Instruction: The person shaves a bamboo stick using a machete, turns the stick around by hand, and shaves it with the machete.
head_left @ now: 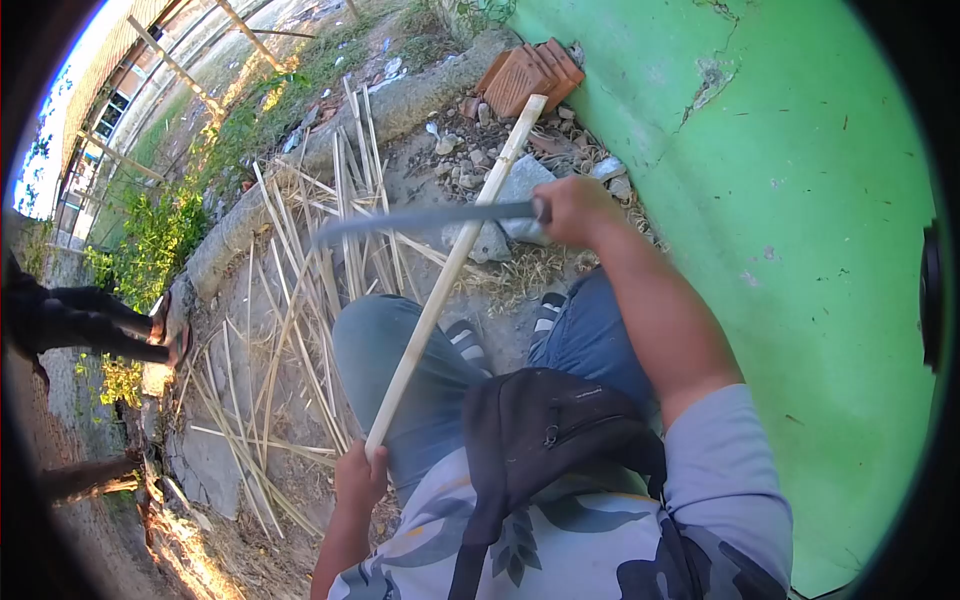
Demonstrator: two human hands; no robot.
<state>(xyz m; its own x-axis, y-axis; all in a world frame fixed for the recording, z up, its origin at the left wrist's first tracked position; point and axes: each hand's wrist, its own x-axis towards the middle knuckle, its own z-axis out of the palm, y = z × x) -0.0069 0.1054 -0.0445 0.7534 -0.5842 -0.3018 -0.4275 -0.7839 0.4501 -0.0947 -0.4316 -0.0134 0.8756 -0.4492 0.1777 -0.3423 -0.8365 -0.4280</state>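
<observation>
A long pale bamboo slat [430, 310] slants up from my lap, past my left knee, toward the wall's base. My left hand [361, 478] grips its lower end, fingers wrapped round it and thumb along the side. In my right hand [580, 212] is a machete [415, 218], held by the handle. Its grey blade points left and crosses the upper half of the slat in this view; the tip end is smeared by motion. Thin split bamboo strips [300, 290] lie in a loose heap on the ground left of my knees.
A green wall [790, 250] rises close on my right. Stacked orange hollow bricks [530, 78] and rubble [470, 160] lie at its foot. A low concrete edge [240, 235] curves behind the strips. Another person in dark trousers [95, 320] stands at the far left.
</observation>
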